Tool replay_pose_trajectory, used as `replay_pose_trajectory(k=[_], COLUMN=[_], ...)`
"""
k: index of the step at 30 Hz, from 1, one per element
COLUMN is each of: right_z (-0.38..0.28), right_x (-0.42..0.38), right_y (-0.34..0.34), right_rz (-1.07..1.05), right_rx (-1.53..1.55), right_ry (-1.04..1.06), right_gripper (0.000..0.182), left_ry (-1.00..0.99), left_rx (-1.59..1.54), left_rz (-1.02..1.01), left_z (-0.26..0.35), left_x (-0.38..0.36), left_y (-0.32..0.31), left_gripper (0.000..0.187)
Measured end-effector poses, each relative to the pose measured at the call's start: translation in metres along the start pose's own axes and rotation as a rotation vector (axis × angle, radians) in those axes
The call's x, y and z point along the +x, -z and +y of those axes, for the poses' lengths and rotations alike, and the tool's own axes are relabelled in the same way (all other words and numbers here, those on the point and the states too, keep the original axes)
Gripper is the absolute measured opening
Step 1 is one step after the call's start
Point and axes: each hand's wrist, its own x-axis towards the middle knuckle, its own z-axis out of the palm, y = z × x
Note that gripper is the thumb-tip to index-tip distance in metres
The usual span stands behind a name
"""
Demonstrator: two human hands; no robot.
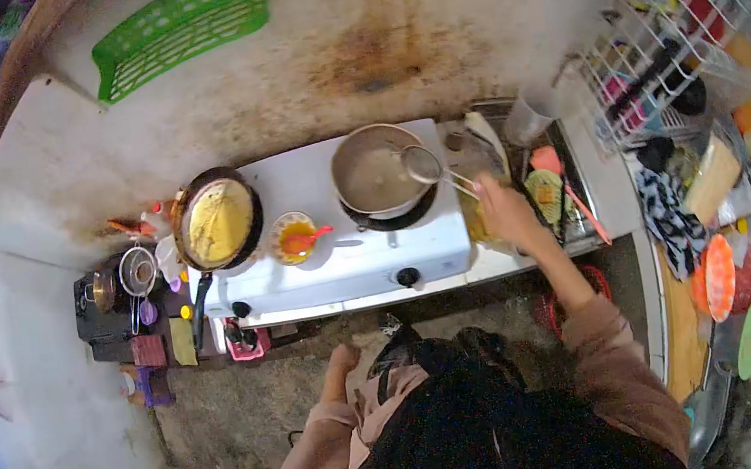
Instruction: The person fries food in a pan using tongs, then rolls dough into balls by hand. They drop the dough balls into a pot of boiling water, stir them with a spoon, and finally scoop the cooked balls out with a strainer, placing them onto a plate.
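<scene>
My right hand [509,214] is closed around the handle of a small round strainer [423,165]. The strainer's head is over the right rim of a pot [364,154] holding cloudy, greyish liquid. My left hand [345,358] hangs low in front of my body, its fingers curled, with nothing visible in it. A frying pan [241,196] with a yellow, omelette-like layer [220,220] sits on the left burner of the white stove [343,277]. Between pan and pot stands a small bowl [281,226] of orange-yellow liquid, with a red spoon [305,242] in it.
Right of the stove lie a pink-handled spatula [589,214] and a clear plastic cup [527,117]. A white wire rack [657,51] hangs on the right wall. At the left, another strainer [139,270] rests by jars. A green basket [184,31] hangs above.
</scene>
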Motion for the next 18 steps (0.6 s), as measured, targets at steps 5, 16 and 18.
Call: replay_pose_trajectory(k=[5, 16, 18], right_z=[0.007, 0.006, 0.013], right_x=[0.1, 0.122, 0.118], right_y=[-0.037, -0.038, -0.046], right_rz=[-0.008, -0.241, -0.261], right_rx=[-0.525, -0.5, -0.408], right_ry=[0.2, 0.266, 0.301], right_gripper=[0.023, 0.023, 0.02], left_ry=[0.006, 0.246, 0.182], left_rx=[-0.101, -0.54, -0.486], left_rz=[-0.135, -0.303, -0.262], left_z=[-0.085, -0.063, -0.044], left_x=[-0.005, -0.009, -0.015], left_y=[-0.07, -0.079, -0.049], left_gripper=[0.039, 0.032, 0.033])
